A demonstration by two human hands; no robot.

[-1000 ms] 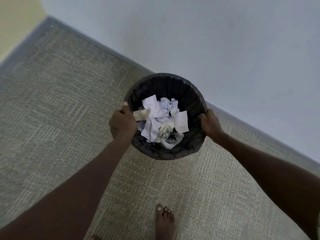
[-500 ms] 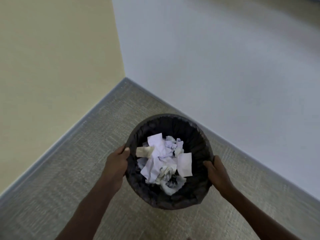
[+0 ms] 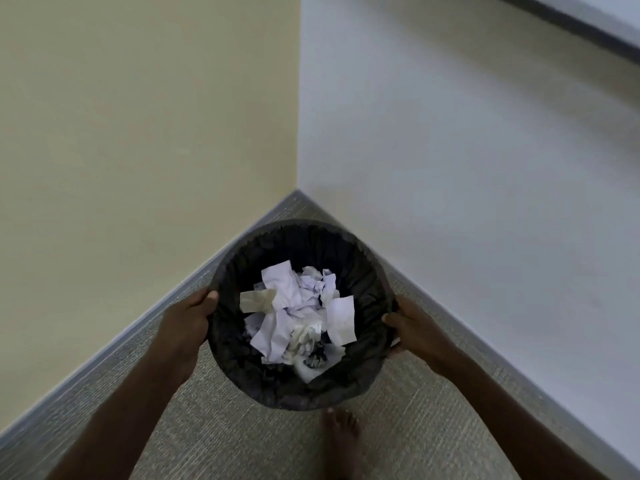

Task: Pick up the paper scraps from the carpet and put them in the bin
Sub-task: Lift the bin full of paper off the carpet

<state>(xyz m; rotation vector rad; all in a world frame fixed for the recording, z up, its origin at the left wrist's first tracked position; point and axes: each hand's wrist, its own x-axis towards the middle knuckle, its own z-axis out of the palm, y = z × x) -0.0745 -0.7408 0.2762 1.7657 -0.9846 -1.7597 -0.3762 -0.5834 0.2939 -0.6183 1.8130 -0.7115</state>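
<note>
Bin [image 3: 367, 271] of paper scraps [image 3: 298, 313] gripped between left hand [image 3: 187, 323] and right hand [image 3: 412, 323]

— From my seat I see the bin [image 3: 372, 278] as black all over, its inner lining a crinkled, matte black.

— And what lies inside it?

— The paper scraps [image 3: 294, 317] read mostly white with a faint lilac tint; one strip [image 3: 257, 301] is cream-beige, and one crumpled piece [image 3: 314, 356] carries dark black print.

— The floor?

— I see the carpet [image 3: 225, 427] as grey-beige with a fine ribbed weave, edged by a pale grey skirting strip [image 3: 104, 348].

— The walls?

— The left wall [image 3: 138, 116] is pale yellow, the right wall [image 3: 467, 185] a cool bluish white.
</note>
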